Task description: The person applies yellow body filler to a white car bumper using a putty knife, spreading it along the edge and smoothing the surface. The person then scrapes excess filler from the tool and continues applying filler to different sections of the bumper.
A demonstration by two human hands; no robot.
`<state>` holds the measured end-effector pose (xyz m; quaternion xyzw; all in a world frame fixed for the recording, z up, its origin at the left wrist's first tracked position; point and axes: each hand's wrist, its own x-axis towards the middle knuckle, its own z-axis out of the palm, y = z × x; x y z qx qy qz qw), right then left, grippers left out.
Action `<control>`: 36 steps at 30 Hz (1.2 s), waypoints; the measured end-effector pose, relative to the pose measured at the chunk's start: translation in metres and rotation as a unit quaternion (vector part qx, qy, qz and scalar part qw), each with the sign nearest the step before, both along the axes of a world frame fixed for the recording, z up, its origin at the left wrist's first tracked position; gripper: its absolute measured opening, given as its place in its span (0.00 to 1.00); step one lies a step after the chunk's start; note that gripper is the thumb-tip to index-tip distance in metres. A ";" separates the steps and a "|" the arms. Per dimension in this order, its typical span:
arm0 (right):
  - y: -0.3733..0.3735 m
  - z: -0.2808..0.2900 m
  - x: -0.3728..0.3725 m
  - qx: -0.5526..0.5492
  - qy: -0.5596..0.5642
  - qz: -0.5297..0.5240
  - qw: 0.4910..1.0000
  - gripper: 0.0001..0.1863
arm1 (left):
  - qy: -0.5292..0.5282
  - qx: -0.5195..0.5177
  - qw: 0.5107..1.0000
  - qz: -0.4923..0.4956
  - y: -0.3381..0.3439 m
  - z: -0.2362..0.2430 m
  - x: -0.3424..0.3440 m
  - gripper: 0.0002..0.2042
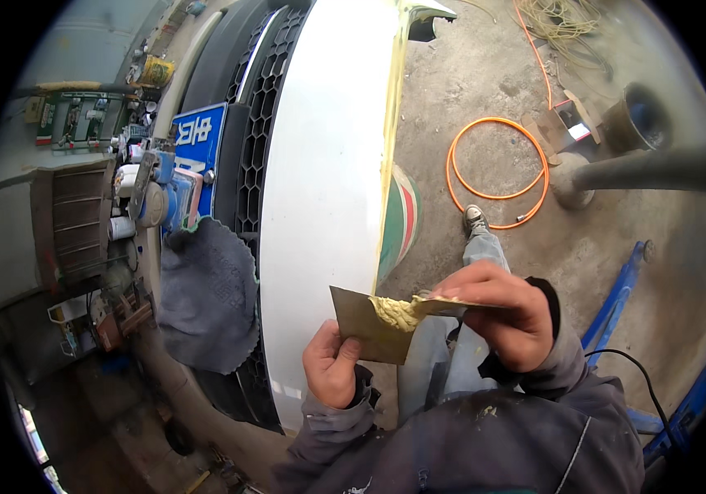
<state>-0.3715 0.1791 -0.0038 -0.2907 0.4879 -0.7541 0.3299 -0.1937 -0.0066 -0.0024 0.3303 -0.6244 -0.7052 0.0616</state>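
Yellow putty (396, 314) sits on the upper right part of a flat plate (373, 339), between the two hands I watch from afar. Going left to right, I see a grey cloth (209, 296) draped against a black honeycomb grille (253, 169), a white panel (324, 148) beside it, then my left hand (332, 366), thumb and fingers clamped on the plate's left side. Farther right, my right hand (503, 311) has its fingers pinched on a thin spreader (450, 305) touching the putty, and a looped orange hose (497, 120) lies on the floor (460, 90) beyond.
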 end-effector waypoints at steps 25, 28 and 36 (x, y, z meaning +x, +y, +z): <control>0.015 -0.070 -0.134 -0.008 -0.002 -0.029 1.000 0.33 | -0.092 -0.054 0.994 0.036 0.028 -0.020 -0.151 0.09; 0.012 -0.081 -0.147 -0.001 -0.026 0.044 0.999 0.31 | -0.047 -0.053 0.993 0.090 0.026 -0.016 -0.166 0.10; -0.105 -0.159 -0.260 0.095 0.115 -0.374 0.915 0.24 | 0.104 -0.059 0.988 0.096 -0.046 -0.005 -0.133 0.13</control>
